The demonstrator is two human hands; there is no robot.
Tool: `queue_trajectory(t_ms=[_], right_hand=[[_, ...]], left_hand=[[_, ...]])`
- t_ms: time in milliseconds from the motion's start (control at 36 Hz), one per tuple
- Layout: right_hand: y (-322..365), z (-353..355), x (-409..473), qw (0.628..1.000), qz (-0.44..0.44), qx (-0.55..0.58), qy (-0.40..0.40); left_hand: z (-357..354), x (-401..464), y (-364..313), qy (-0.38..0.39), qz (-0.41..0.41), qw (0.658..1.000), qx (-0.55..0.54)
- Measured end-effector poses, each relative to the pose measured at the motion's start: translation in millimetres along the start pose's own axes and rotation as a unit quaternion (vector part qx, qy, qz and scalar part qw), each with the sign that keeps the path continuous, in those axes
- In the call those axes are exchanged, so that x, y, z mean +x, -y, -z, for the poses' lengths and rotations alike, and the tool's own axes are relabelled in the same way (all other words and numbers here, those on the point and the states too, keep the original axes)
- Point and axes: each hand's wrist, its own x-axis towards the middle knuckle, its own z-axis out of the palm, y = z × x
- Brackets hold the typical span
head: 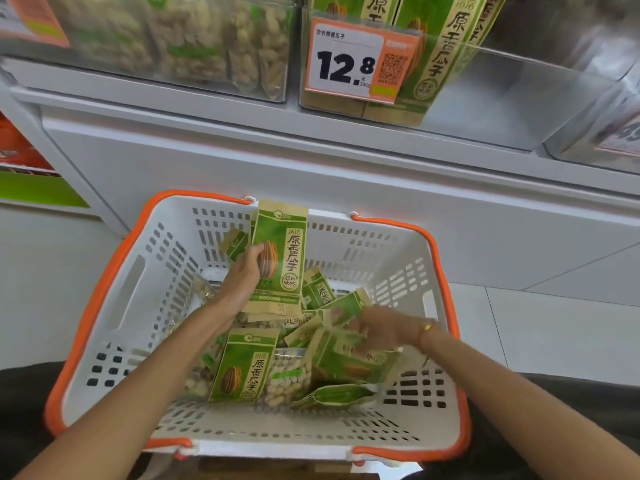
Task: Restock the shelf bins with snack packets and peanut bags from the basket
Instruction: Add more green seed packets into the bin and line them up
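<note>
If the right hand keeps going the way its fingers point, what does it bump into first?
Probably the green packet lying just past the right hand in the basket. The hand is blurred, and may already be touching it.

A white slotted plastic basket with orange rim and handles [114, 306] holds a loose pile of green and tan paper snack packets printed with a striped sunflower seed [242, 368], mixed with clear bags of pale peanuts in the shell [287, 375]. One green and tan packet [282, 258] stands upright above the pile. Above, clear plastic shelf bins [502, 95] hold matching packets and peanut bags.
</note>
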Motion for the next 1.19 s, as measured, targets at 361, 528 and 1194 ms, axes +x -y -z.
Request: queue_trajectory(t_ms=[361,528,1194], right_hand=[[-15.1,85.5,-47.6,0.87,0.049,0.485,-0.072],[24.3,92.4,-43.8,0.798,0.108,0.58,-0.128],[28.7,194.4,-193.2,0.882,0.179,0.375,-0.224]], left_hand=[[12.3,5.7,-3.7,-0.057,0.019,0.998,0.003],[3.3,6.4,-2.8,-0.052,0.045,0.998,0.01],[-39.8,-38.2,-170.5,0.051,-0.361,0.931,0.024]])
